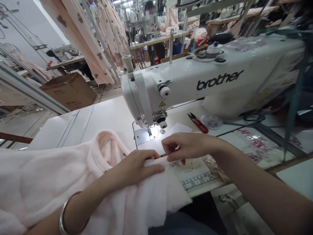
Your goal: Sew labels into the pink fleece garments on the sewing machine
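Head view: my left hand point(143, 164) has a folded edge of the pale pink fabric point(146, 202) pinched between thumb and fingers; my right hand point(179, 147) nips that fold's end. The fabric drapes off the white table point(107, 114), before the sewing machine point(183, 83).

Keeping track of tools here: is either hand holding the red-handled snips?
No, the red-handled snips lie on the white table, while the left hand and right hand both hold pale pink fabric.
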`<state>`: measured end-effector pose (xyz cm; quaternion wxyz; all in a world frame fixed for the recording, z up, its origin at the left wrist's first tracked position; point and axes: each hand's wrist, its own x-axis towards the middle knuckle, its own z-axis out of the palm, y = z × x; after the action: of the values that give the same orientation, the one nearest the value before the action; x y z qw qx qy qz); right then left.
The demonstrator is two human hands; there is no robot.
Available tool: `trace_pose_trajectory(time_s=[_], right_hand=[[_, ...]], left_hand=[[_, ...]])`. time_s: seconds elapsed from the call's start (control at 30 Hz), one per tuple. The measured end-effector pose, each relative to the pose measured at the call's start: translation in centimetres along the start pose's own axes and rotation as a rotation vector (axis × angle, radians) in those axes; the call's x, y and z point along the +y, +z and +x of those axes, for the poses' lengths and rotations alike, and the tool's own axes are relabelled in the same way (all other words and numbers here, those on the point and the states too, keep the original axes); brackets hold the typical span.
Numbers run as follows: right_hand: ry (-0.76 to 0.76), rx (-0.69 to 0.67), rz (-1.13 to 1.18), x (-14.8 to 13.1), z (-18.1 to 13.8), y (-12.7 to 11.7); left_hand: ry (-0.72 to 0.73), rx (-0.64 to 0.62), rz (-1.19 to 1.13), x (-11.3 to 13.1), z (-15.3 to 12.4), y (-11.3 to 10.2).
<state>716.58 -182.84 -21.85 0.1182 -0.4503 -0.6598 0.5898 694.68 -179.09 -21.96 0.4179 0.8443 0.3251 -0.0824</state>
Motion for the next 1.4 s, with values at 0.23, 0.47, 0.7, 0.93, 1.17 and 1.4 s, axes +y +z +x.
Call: trace_pose_trajectory(time_s=[0.23, 0.47, 0.7, 0.93, 1.17, 1.4], right_hand=[[-0.009, 0.039, -0.005, 0.3, -0.5, 0.5], [-0.044, 0.098, -0.108, 0.7, -0.7, 0.5], [-0.073, 0.206, -0.244, 0.7, -1.5, 1.0], [0.021, 0.293, -0.168, -0.1, -3.0, 2.7], [0.084, 0.378, -0.009, 0.3, -2.7, 3.9], [0.076, 0.321, 0.127, 0.8, -0.1, 2.5]], left_hand=[[-0.016, -0.012, -0.054, 1.1, 0.2, 0.0], [-0.03, -0.012, -0.159, 0.9, 0.5, 0.1], [-0.093, 0.057, -0.177, 1.4, 0.4, 0.7], [-0.02, 0.179, -0.221, 2.0, -0.2, 1.7], [-0.025, 0.186, -0.247, 2.0, -0.3, 1.4], [-0.125, 0.27, -0.275, 0.5, 0.8, 1.1]])
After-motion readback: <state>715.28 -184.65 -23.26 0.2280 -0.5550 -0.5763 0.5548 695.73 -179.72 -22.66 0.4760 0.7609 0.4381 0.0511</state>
